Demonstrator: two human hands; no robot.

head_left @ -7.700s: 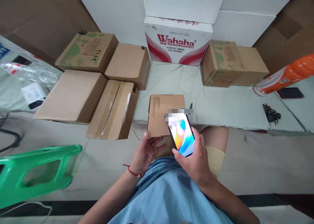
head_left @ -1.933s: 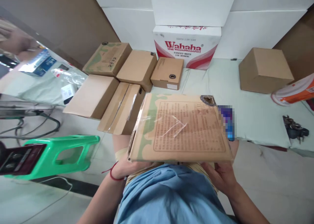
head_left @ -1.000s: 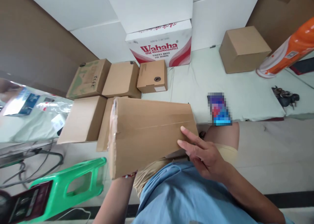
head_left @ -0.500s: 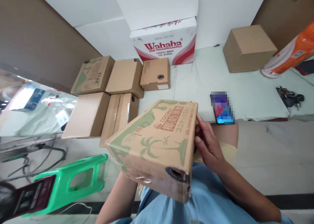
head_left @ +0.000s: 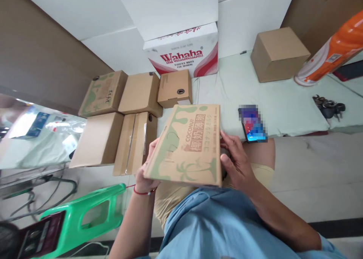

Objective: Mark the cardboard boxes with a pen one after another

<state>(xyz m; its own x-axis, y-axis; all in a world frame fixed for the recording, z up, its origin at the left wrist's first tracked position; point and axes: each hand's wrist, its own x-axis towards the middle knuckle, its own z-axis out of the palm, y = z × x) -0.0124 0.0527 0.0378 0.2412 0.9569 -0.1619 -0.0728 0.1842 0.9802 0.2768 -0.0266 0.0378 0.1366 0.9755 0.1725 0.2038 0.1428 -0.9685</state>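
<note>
Between my two hands, above my lap, is a brown cardboard box (head_left: 181,145) with green palm trees and the word COCONUT on its printed face, which points up toward me. My left hand (head_left: 146,174) grips its lower left edge, with the fingers partly hidden behind the box. On the right edge, my right hand (head_left: 236,160) presses with fingertips and thumb. Just left of the box lies a taped cardboard box (head_left: 132,141) on the table's front edge. To the right of my right hand, a phone (head_left: 253,124) with a lit, blurred screen rests on the edge.
More cardboard boxes (head_left: 99,138) stand in rows at the left. A white Wahaha carton (head_left: 184,55) is against the wall. At the right are a brown box (head_left: 280,55), an orange and white bottle (head_left: 326,58) and keys (head_left: 329,106). A green stool (head_left: 85,217) stands lower left.
The held box has tipped so its printed face turns more toward me, and its front end with the hand hole is no longer visible. My left hand has come into view at its left edge.
</note>
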